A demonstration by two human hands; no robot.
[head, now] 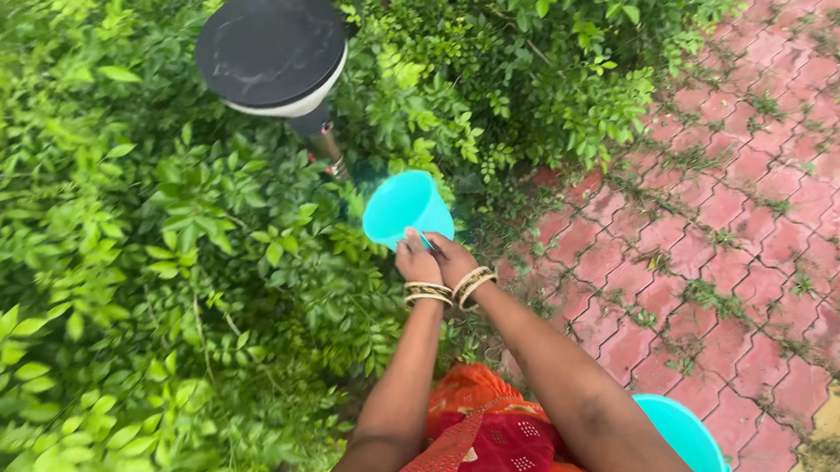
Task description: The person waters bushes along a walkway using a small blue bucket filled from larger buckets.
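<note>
Outdoor setting: red interlocking paver ground (739, 241) with weeds in the joints at 3 o'clock, dense green leafy shrubbery (117, 272) from 12 round to 8 o'clock. Nearest the camera, orange-and-red patterned fabric clothing (493, 452) sits at 6 o'clock, with a turquoise plastic bucket (693, 442) partly hidden behind the right forearm at 5 o'clock. Both arms extend toward centre. Left hand (418, 264) and right hand (454, 259), each with gold bangles (427, 294) at the wrist, meet together, fingers clenched on the handle of a small turquoise plastic mug (405, 208), tilted over the shrub edge just above centre. Farthest, at 11 o'clock, stands a round black-topped garden lamp (271, 47) on a post.
</note>
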